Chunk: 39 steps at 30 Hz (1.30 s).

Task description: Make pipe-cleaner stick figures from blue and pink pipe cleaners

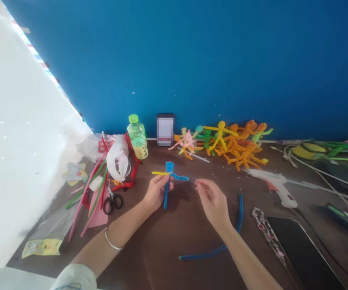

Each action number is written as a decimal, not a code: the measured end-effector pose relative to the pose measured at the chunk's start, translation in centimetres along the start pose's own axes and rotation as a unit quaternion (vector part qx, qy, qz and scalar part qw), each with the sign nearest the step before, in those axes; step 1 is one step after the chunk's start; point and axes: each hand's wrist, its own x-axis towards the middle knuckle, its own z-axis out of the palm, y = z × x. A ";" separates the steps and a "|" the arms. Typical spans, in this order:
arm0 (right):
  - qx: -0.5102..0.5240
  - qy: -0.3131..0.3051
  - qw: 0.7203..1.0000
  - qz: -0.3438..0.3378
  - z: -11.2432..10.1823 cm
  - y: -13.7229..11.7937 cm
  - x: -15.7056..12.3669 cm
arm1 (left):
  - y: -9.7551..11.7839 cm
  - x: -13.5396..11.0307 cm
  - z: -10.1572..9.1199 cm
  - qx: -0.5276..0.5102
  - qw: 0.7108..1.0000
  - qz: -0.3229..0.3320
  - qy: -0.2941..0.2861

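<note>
While a blue pipe-cleaner figure is pinched, partly hidden, by the left hand, the right hand's empty fingers are held loosely apart at three o'clock.

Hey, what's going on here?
A person's left hand grips a small figure of blue and yellow pipe cleaners above a brown table. Their empty right hand hovers beside it, above a long blue pipe cleaner lying on the table. Farther back sits a heap of orange, yellow and pink pipe-cleaner figures. A white hot glue gun lies to the right, black-handled scissors to the left.
</note>
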 end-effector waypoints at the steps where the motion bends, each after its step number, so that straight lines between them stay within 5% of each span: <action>1: -0.031 0.012 0.998 -0.047 0.0 -0.2 0.0 | 0.0 -0.1 0.0 0.006 1.000 0.000 -0.010; 5: -0.104 0.034 0.975 -0.195 0.2 -1.3 -0.4 | -0.5 -0.9 0.3 0.085 0.994 0.026 -0.068; 8: -0.126 0.020 0.969 -0.211 0.5 -1.7 -0.7 | -0.9 -1.6 0.6 0.164 0.978 0.052 -0.114; 19: 0.025 -0.113 0.993 0.017 0.1 -1.7 -0.4 | -0.4 -2.4 0.9 0.299 0.932 0.132 -0.157; 25: 0.137 -0.152 0.966 0.158 -0.1 -2.0 0.1 | -0.3 -2.3 1.0 0.262 0.944 0.102 -0.172; 30: 0.223 -0.164 0.939 0.203 -0.4 -1.1 0.5 | -0.6 -1.3 0.7 0.107 0.988 0.043 -0.106; 35: 0.252 -0.047 0.944 0.209 -0.3 0.6 0.8 | -0.1 -0.4 0.3 -0.059 0.993 -0.050 -0.089; 39: 0.105 -0.040 0.981 0.156 -2.0 0.0 1.7 | 0.1 -0.4 0.2 -0.092 0.993 -0.038 -0.071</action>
